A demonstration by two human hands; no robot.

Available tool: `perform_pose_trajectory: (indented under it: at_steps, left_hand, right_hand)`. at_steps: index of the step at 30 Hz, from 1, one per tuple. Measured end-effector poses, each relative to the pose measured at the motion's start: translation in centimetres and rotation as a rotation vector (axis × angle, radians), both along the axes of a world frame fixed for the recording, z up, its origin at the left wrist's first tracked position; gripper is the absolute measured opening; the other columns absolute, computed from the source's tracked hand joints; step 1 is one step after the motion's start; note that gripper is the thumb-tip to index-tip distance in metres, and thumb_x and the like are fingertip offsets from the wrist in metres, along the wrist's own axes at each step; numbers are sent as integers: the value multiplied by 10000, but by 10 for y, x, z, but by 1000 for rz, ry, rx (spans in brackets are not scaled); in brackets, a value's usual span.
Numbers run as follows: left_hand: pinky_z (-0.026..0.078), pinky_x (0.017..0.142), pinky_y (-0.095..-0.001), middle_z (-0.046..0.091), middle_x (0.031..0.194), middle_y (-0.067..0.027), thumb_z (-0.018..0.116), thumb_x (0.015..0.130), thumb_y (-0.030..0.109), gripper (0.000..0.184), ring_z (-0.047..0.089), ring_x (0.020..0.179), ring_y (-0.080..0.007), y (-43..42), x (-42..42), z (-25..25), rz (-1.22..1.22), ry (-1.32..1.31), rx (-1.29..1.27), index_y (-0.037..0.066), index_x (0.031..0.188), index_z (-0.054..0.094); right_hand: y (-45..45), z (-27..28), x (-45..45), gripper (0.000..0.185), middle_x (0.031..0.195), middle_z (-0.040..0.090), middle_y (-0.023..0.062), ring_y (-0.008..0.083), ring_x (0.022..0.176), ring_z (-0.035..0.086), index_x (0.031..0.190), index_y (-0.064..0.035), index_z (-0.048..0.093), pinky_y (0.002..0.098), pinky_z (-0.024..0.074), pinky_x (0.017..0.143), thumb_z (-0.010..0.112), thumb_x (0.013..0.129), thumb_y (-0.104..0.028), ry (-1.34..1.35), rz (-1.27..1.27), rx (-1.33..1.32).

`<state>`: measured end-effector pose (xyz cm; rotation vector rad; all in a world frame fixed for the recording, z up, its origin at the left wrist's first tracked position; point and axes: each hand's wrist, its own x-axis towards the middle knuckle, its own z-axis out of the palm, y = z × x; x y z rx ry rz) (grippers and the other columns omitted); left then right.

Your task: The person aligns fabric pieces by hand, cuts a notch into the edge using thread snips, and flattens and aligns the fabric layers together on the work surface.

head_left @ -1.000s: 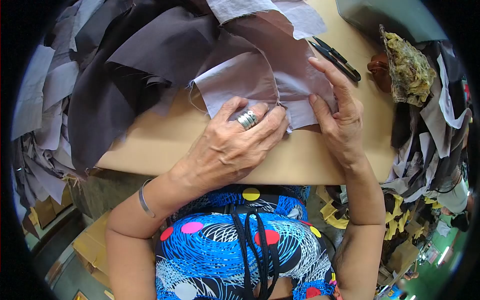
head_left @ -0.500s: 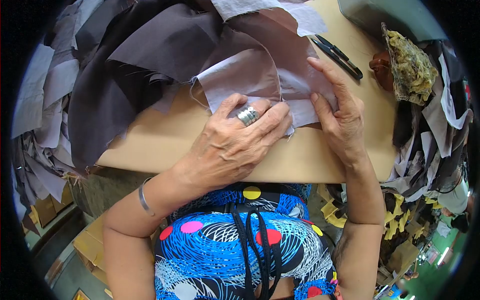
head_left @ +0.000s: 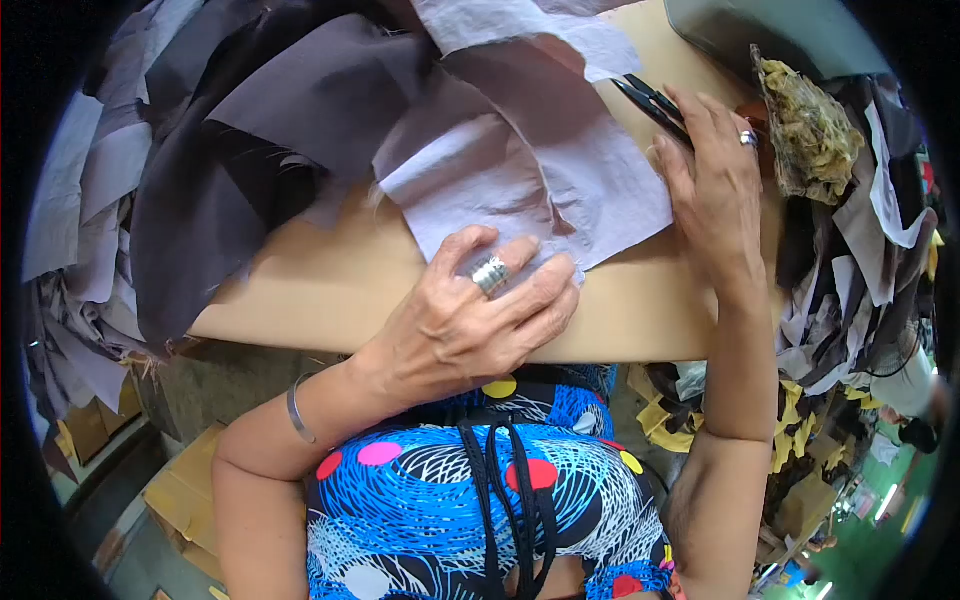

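Note:
A light mauve piece of cloth (head_left: 620, 195), with a seam down its middle and a small fold near the lower end, lies on the table. My left hand (head_left: 490, 305) rests at its lower edge, fingers bent and spread apart, thumb hidden underneath. Black thread snips (head_left: 645, 103) lie beyond the cloth's upper right side. Over their handle end reaches my right hand (head_left: 715, 185), thumb and fingers apart. That hand hides part of the snips, and its wrist is above the table.
Dark brown cloth pieces (head_left: 310, 90) are heaped at the left on the tan table (head_left: 300, 290). A block with a yellowish fibrous top (head_left: 815, 130) stands at the right. More cloth pieces (head_left: 855, 270) hang beyond the right edge.
My right hand has left the cloth and moved right and up to the snips. The left fingers have loosened and slid down slightly, and the cloth now lies flatter and more spread out.

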<state>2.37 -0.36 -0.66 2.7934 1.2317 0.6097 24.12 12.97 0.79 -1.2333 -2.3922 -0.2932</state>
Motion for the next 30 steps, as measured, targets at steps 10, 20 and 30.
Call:
perform_pose_trajectory:
  at_steps: [10,20,30]
  left_hand:
    - [367,973,-398,537,1256,-51,529,764,162,427,512,1114,-207,0,8,1,22,14,-19,72,1173,610]
    - [366,948,-382,533,1246,-47,619,774,255,433,496,1118,-206,-9,23,-6,109,-24,-19,75,1168,608]
    - [393,930,-388,548,1204,-63,611,768,243,405,505,1108,-231,-9,22,-6,58,-54,-5,53,1125,636]
  right_hand:
    - [6,2,6,145,1002,613,161,306,848,619,941,6,574,358,486,756,621,845,-91,138,-38,-406]
    - [-64,37,10,417,942,580,105,95,691,506,1287,6,499,217,430,623,554,882,-77,885,57,-1163]
    - [-85,33,-19,477,843,537,82,222,685,555,1207,-100,596,330,455,632,670,738,-57,16,121,-443]
